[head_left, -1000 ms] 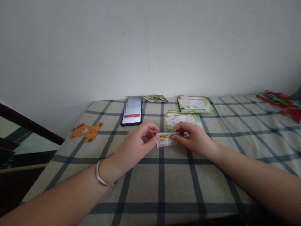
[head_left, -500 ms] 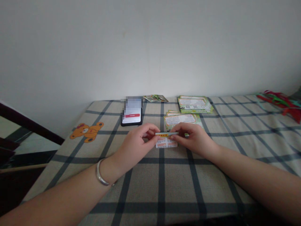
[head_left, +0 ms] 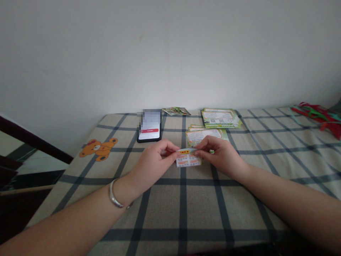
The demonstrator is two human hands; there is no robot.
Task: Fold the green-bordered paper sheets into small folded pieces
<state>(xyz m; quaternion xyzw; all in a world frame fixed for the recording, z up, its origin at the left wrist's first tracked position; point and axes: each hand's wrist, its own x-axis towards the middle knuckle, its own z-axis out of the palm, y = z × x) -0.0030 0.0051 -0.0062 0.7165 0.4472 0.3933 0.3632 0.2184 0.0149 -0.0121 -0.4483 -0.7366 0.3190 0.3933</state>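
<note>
Between my two hands is a small printed paper leaflet (head_left: 188, 160), white with orange blocks and a yellow band along its upper part. My left hand (head_left: 162, 156) pinches its left upper edge between thumb and fingers. On the opposite side my right hand (head_left: 217, 154) grips the right upper edge the same way. Just behind the hands lies a fanned pile of green-bordered printed cards (head_left: 205, 135), partly covered by my right hand. A silver bangle (head_left: 114, 195) circles my left wrist.
A phone (head_left: 149, 133) with a lit screen lies behind my left hand. Near the wall are a folded green leaflet (head_left: 176, 111) and another card stack (head_left: 218, 117). Left is a bear picture (head_left: 98, 149) on the checked cloth (head_left: 165, 213); far right, a red and green bundle (head_left: 322, 115).
The leaflet's upper part has tipped up and opened a little, so more of its yellow band and printed face shows. Both hands stay nearly in place.
</note>
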